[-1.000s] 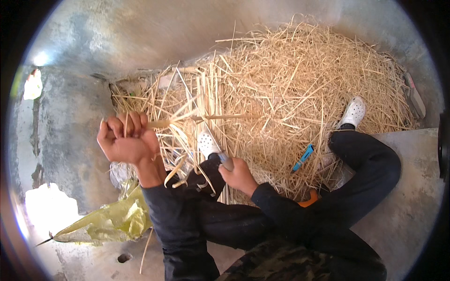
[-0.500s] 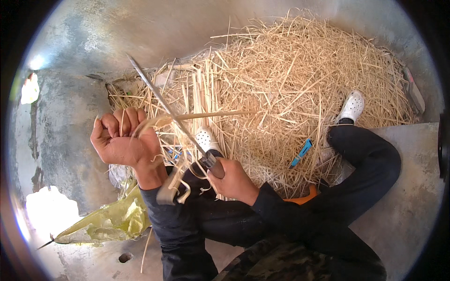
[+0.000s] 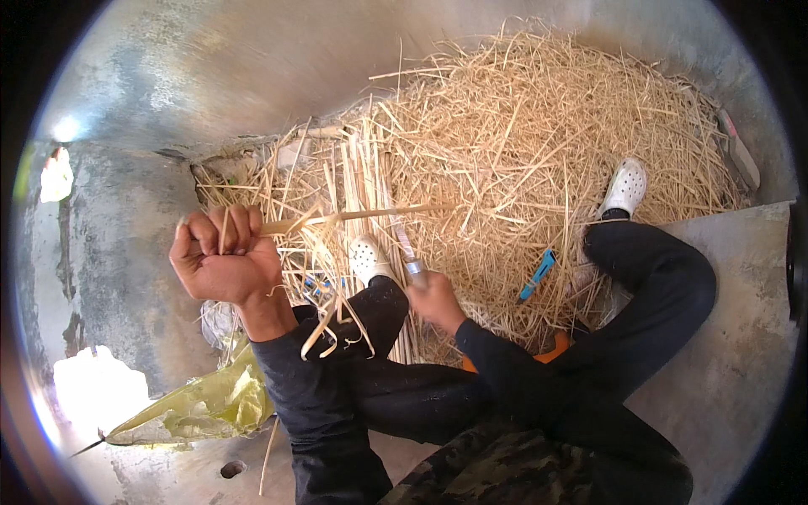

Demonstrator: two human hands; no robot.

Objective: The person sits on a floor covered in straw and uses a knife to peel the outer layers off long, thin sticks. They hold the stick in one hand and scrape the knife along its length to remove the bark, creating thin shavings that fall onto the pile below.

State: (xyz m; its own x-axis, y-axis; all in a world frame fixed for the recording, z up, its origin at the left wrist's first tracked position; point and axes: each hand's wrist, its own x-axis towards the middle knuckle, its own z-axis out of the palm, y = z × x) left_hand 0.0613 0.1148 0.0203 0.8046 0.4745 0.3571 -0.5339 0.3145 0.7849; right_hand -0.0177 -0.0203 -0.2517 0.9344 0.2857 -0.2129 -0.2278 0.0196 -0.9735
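Note:
My left hand [image 3: 229, 263] is closed palm-up around a thin bamboo strip [image 3: 379, 213], which reaches right over the shavings. Curled peelings [image 3: 338, 307] hang off the strip beside my left wrist. My right hand [image 3: 438, 301] grips the handle of a long knife [image 3: 404, 244]. The blade points up and away, and its upper part lies near the strip; whether the two touch, I cannot tell. Most of the handle is hidden by my fingers, and the hand is slightly blurred. Several pale split strips [image 3: 360, 177] lie in a row beyond the strip.
A big heap of shavings [image 3: 547, 126] covers the floor ahead. My feet in white clogs [image 3: 627, 187] rest at its edges. A blue-handled tool [image 3: 538, 274] and an orange object [image 3: 551, 347] lie by my legs. At left is a yellow-green sheet [image 3: 202, 400]; concrete walls [image 3: 252, 67] surround the spot.
The knife has swung from crossing over the strip, pointing up-left, to the right and more upright. My right hand moved slightly right; my left hand keeps hold of the strip.

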